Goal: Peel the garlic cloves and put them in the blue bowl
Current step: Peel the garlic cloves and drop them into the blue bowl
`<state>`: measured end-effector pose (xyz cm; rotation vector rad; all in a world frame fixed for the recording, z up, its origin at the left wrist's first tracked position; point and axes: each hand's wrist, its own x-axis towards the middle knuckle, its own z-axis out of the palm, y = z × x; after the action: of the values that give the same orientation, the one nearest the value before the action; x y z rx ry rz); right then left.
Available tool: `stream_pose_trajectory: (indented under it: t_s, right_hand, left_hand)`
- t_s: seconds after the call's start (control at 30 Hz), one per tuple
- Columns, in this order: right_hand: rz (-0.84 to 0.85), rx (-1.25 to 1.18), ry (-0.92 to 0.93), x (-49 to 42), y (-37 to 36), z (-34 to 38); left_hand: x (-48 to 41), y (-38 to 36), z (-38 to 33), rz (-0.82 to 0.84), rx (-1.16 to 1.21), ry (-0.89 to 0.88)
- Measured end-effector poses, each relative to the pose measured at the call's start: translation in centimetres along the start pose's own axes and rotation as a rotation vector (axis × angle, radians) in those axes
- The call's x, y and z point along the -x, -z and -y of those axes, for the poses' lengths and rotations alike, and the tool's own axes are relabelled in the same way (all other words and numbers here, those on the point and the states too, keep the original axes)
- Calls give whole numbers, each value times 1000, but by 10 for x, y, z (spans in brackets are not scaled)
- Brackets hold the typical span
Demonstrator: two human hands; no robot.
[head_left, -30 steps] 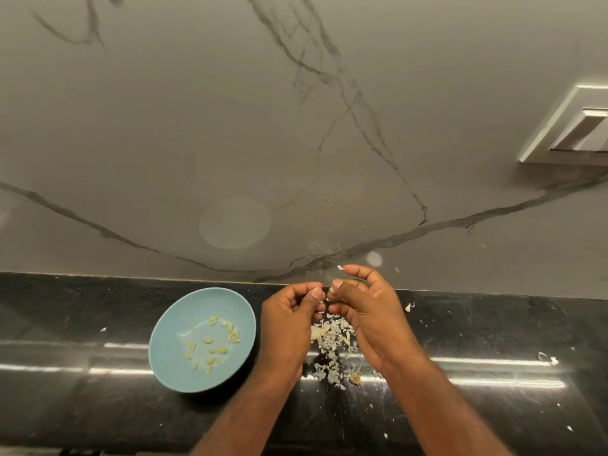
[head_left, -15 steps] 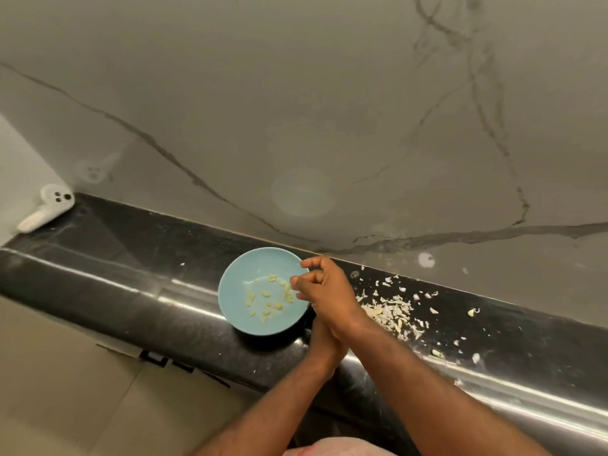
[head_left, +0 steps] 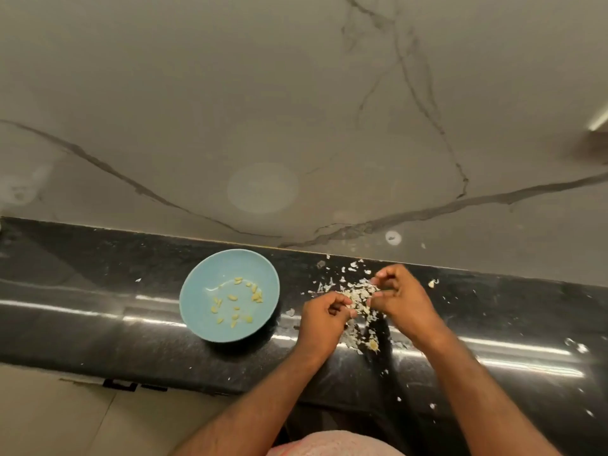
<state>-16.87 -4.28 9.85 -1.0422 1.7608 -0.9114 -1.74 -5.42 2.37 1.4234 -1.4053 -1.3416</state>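
Observation:
The blue bowl sits on the black counter and holds several peeled garlic cloves. Right of it lies a pile of garlic skins and bits. My left hand hovers at the pile's left edge with loosely curled fingers, and I see nothing in it. My right hand is over the pile's right side, its curled fingertips down among the skins. Whether they pinch a clove is hidden. One pale clove-like piece lies at the pile's near end.
Skin flakes are scattered over the counter, with one larger piece to the right. A marble-patterned wall rises right behind the narrow counter. The counter's front edge drops off close to my body.
My right hand has left the bowl's rim and gone back right to the skin pile. My left hand came out from under it to the pile's left edge. The camera view swung right.

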Motion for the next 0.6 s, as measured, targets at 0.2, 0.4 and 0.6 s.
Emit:
stream_pose_trajectory:
  t_s: [0.2, 0.4, 0.6]
  right_hand:
    - [-150, 20, 11, 3, 26, -15]
    - [-352, -47, -36, 8, 46, -39]
    - [-399, 144, -100, 4, 53, -61]
  left_hand:
    - [-2, -6, 18, -30, -173, -163]
    - [5, -6, 23, -71, -260, -340]
    - [9, -4, 20, -87, -274, -356]
